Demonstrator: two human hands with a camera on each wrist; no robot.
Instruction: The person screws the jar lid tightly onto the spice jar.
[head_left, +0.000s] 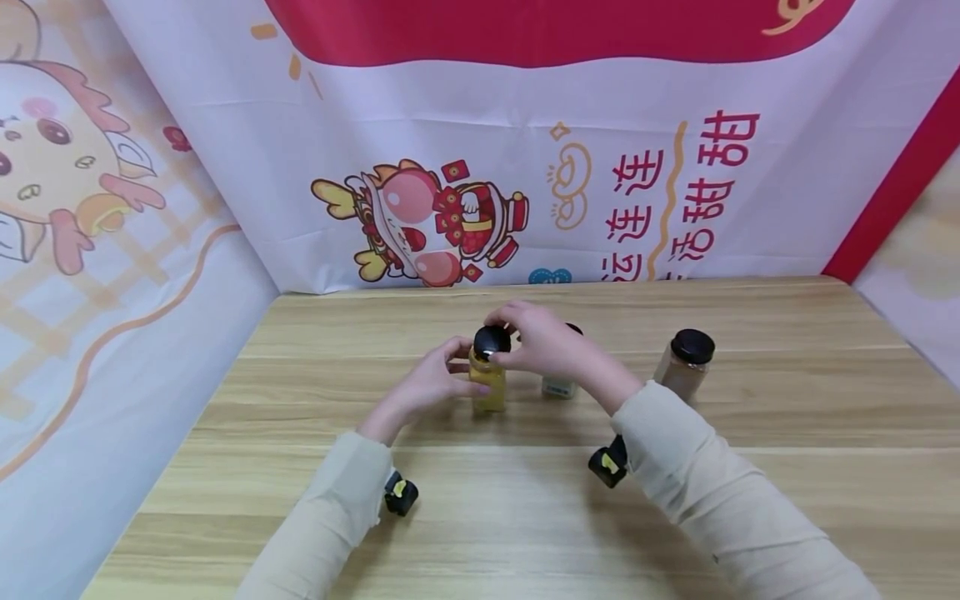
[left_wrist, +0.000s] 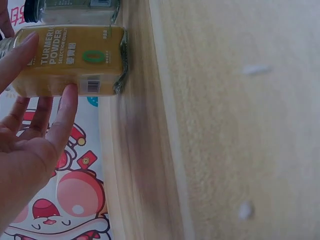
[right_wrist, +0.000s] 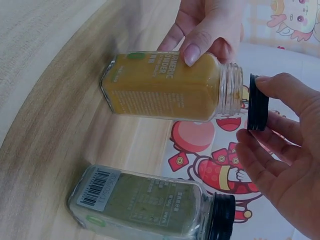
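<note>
A square glass jar of yellow turmeric powder (right_wrist: 165, 90) stands on the table, its threaded neck bare. My left hand (head_left: 431, 379) grips the jar by its sides, thumb on the label, as the left wrist view also shows. Between the thumb and fingers of my right hand (right_wrist: 285, 135) is the black lid (right_wrist: 258, 103), pinched by its edge. A small gap shows between lid and neck in the right wrist view. Close beside the turmeric stands a second jar (right_wrist: 145, 202) with greenish powder and its black lid on.
A third jar (head_left: 684, 367) of brownish powder with a black lid stands to the right, partly behind the right sleeve (head_left: 697, 467). A printed cloth (head_left: 480, 108) hangs along the wooden table's (head_left: 480, 517) back edge.
</note>
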